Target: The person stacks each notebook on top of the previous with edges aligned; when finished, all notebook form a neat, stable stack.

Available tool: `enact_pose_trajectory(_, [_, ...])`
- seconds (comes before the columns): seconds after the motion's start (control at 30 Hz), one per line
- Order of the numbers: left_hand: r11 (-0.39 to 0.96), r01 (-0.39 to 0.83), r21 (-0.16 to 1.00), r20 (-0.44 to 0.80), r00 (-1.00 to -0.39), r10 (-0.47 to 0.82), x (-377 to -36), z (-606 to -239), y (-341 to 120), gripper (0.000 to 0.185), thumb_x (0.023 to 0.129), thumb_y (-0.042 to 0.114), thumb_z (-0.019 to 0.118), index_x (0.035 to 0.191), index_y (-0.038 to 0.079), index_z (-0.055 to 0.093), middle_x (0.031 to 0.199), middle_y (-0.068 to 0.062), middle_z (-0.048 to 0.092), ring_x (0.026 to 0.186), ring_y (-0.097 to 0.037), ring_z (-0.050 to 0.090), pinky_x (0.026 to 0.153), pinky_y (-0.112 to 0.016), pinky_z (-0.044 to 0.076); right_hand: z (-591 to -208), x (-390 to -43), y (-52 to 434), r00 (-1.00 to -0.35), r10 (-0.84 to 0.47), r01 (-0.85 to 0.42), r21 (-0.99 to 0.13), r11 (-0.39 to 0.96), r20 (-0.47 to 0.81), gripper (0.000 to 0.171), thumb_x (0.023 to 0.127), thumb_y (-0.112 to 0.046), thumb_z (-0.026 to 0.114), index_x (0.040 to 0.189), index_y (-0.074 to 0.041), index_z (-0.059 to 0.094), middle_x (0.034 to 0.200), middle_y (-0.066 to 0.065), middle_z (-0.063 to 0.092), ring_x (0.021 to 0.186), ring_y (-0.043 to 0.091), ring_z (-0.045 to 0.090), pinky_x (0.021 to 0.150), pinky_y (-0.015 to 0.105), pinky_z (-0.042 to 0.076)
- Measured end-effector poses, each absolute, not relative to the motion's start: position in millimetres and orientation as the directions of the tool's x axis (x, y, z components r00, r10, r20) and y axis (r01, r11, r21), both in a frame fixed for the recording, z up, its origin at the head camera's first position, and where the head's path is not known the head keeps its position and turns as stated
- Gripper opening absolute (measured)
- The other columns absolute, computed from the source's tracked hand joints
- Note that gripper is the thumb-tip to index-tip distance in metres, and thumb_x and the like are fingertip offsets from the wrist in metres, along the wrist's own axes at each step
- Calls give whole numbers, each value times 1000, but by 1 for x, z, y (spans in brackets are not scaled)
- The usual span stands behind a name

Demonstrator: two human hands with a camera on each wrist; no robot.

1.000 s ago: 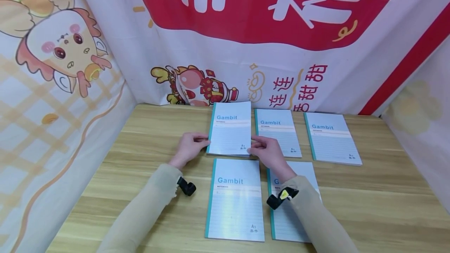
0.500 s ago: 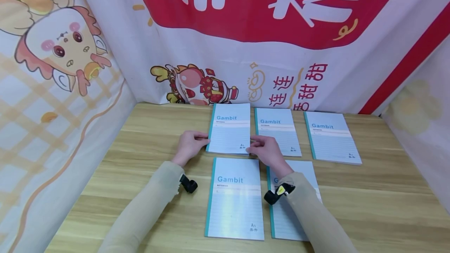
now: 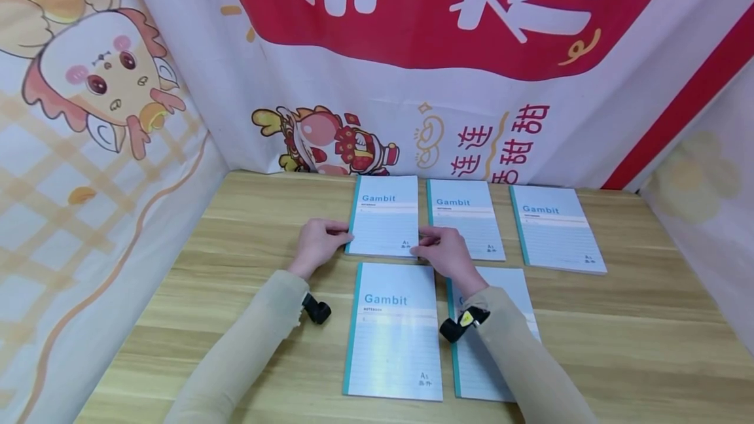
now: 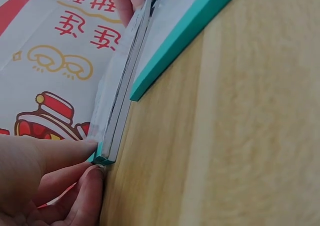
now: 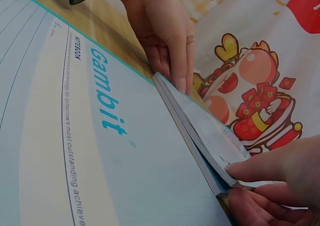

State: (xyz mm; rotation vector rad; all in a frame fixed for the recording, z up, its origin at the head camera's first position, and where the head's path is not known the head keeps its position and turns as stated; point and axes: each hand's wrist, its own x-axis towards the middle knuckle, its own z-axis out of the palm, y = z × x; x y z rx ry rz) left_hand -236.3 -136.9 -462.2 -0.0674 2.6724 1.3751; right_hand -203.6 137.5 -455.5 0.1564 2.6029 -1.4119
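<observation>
A light blue Gambit notebook [image 3: 384, 220] with a teal spine lies at the back left of the group, a hand at each side. My left hand [image 3: 316, 244] pinches its spine edge near the lower corner, thumb on top. Opposite, my right hand [image 3: 449, 250] pinches the lower right corner between thumb and fingers. In the right wrist view this upper notebook [image 5: 212, 136] rests over another notebook [image 5: 202, 170], with a thin wedge-shaped gap between them towards my right thumb. Two stacked layers of page edges [image 4: 120, 116] also show in the left wrist view.
Two more Gambit notebooks stand to the right, a near one [image 3: 465, 221] and a far one [image 3: 556, 231]. In front lie another notebook [image 3: 393, 332] and one [image 3: 480, 368] partly under my right forearm. A printed curtain [image 3: 377, 97] hangs behind the wooden table [image 3: 259, 214].
The upper notebook has come down slightly and looks a little smaller in the head view, its far edge now lower. Both hands keep their grip and have barely moved.
</observation>
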Motion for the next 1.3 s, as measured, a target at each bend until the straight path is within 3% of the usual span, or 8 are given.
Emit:
enact_pose_trajectory(0.43, [571, -99, 815, -131, -991, 15, -233, -463, -135, 26, 93, 20, 78, 118, 10, 76, 118, -6, 72, 118, -26, 60, 100, -45, 50, -452, -204, 135, -976, -31, 148, -759, 635, -216, 49, 92, -19, 79, 136, -4, 64, 94, 5, 66, 83, 22, 61, 69, 31, 50])
enact_pose_trajectory(1.3, [563, -121, 818, -160, -987, 20, -234, -464, -136, 27, 94, 21, 77, 118, 10, 75, 119, -7, 71, 112, -26, 61, 98, -45, 51, -455, -204, 136, -975, -34, 151, -767, 623, -220, 49, 91, -20, 79, 136, -5, 64, 96, 5, 66, 83, 22, 61, 69, 32, 52])
